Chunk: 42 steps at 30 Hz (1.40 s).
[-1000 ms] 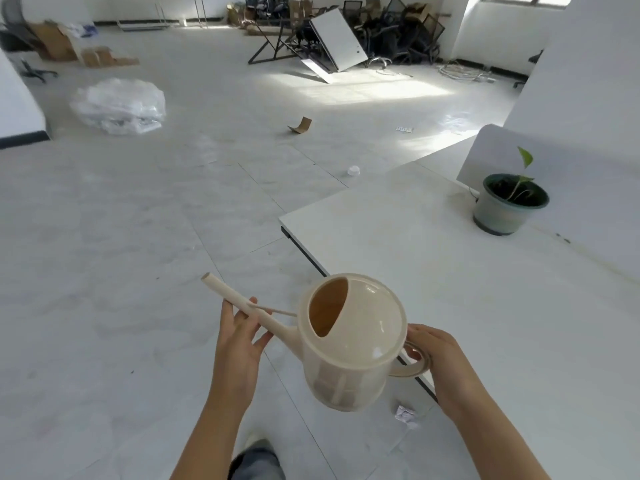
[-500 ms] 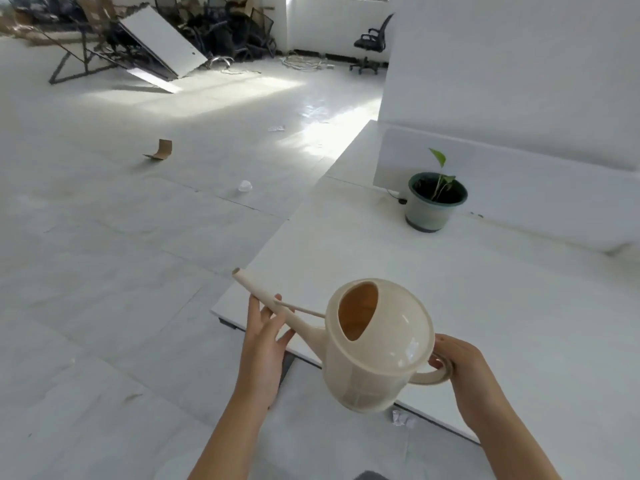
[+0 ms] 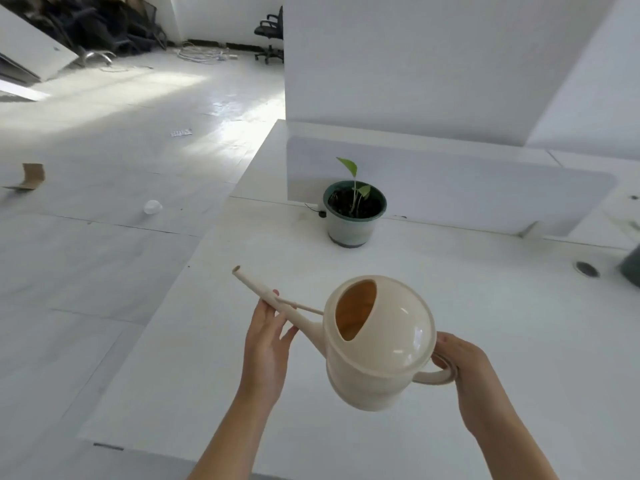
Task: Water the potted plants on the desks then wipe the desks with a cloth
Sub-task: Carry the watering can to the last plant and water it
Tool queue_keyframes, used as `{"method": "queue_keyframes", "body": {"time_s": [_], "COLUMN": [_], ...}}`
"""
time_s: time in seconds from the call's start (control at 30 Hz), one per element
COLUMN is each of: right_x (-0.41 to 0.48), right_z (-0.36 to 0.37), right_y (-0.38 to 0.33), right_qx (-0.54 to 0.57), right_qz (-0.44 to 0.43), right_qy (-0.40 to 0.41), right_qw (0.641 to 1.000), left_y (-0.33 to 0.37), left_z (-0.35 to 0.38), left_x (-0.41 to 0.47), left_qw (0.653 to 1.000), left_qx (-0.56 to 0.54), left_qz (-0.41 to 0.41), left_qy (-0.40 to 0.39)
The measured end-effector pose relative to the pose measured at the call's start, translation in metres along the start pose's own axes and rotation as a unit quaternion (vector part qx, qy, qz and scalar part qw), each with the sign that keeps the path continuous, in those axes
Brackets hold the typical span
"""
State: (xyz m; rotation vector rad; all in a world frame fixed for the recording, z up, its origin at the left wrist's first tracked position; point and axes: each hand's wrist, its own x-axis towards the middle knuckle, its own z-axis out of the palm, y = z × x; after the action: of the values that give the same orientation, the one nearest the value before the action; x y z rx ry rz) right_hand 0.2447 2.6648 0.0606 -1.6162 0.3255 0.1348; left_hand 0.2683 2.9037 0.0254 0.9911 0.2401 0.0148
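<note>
A cream plastic watering can (image 3: 381,344) hangs over the white desk (image 3: 450,306), its long spout pointing up and to the left. My right hand (image 3: 459,358) grips the can's ring handle. My left hand (image 3: 268,337) supports the spout from underneath with straight fingers. Beyond the can, a grey-green pot (image 3: 353,216) with dark soil and a small green seedling stands at the desk's back, against a low white divider panel (image 3: 485,192). No cloth is in view.
A dark object (image 3: 632,268) shows at the right edge, next to a round cable grommet (image 3: 586,269). The tiled floor at left holds a cardboard scrap (image 3: 33,174) and a white cup (image 3: 152,206). Stacked chairs and a white panel lie far left; an office chair (image 3: 270,32) stands behind.
My view has swung right and closer to the desk. The can and both hands are now over the desktop, and the potted plant sits nearer and more central.
</note>
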Motion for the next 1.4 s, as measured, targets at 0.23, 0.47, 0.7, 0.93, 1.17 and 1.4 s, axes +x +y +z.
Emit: {"method": "queue_keyframes", "body": {"time_s": [0.23,0.47,0.7,0.93,1.17,1.4], "right_x": [0.056,0.085,0.099,0.109,0.113,0.108], "right_z": [-0.024,-0.028,-0.028,-0.013,0.002,-0.001], "right_y": [-0.021,-0.036,-0.04,-0.052,-0.065,-0.066], "right_qx": [0.017,0.031,0.017,0.017,0.016,-0.011], "right_qz": [0.02,0.033,0.048,0.058,0.064,0.056], "right_qy": [0.025,0.062,0.156,0.233,0.252,0.244], "right_qw": [0.999,0.997,0.986,0.971,0.965,0.968], "left_y": [-0.008,-0.019,-0.031,-0.041,-0.036,-0.038], "left_z": [0.047,0.075,0.105,0.127,0.132,0.134], "left_x": [0.059,0.119,0.174,0.204,0.209,0.204], "left_qw": [1.0,0.999,0.992,0.981,0.978,0.978], "left_qx": [-0.015,0.007,0.056,0.103,0.098,0.085], "left_qz": [-0.007,-0.033,-0.09,-0.148,-0.169,-0.175], "left_qy": [0.007,-0.009,-0.069,-0.074,-0.068,-0.069]}}
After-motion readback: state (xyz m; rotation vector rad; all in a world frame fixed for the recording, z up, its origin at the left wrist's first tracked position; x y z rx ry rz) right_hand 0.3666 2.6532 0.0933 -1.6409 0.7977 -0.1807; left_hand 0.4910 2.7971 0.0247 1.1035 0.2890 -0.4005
